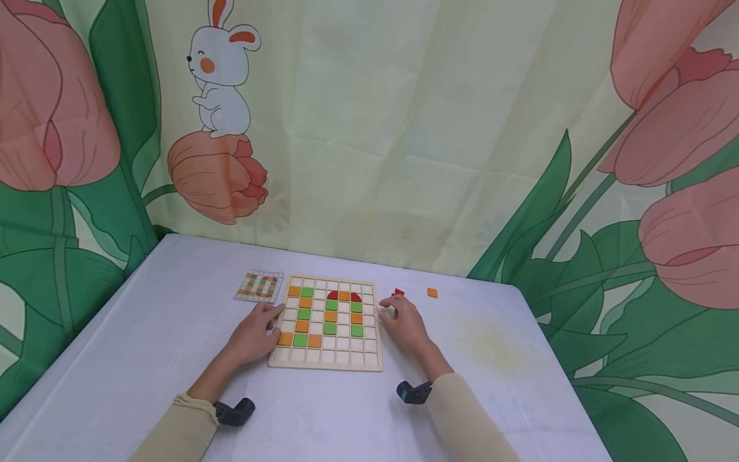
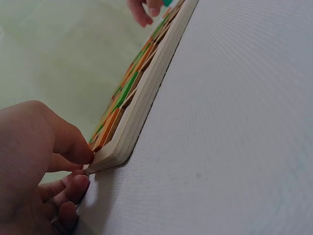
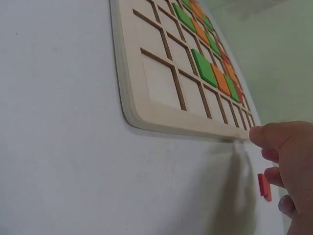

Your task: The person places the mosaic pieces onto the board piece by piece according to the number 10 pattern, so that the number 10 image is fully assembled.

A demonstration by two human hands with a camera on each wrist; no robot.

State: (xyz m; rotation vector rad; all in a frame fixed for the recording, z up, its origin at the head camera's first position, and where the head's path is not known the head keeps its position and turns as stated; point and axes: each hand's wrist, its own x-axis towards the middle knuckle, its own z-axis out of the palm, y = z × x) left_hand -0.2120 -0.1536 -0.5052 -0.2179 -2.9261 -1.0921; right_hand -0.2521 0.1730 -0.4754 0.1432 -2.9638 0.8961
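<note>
A wooden grid board [image 1: 346,363] lies on the table with green, orange and red tiles in some squares. My left hand [image 1: 255,335] rests at its left side. In the left wrist view, the left thumb [image 2: 78,147] touches the rim near a corner, with the other fingers loosely bent beside it. My right hand [image 1: 404,322] is at the board's right edge, thumb and forefinger apart and nothing visible between them. In the right wrist view, the right thumb tip [image 3: 257,133] overlaps the rim. Red pieces [image 3: 264,186] lie beyond the right fingers.
A small printed card [image 1: 260,285] with a coloured grid pattern lies left of the board. An orange square tile [image 1: 432,293] sits farther right on the white-covered table [image 1: 323,417]. A printed curtain [image 1: 404,160] hangs behind the table.
</note>
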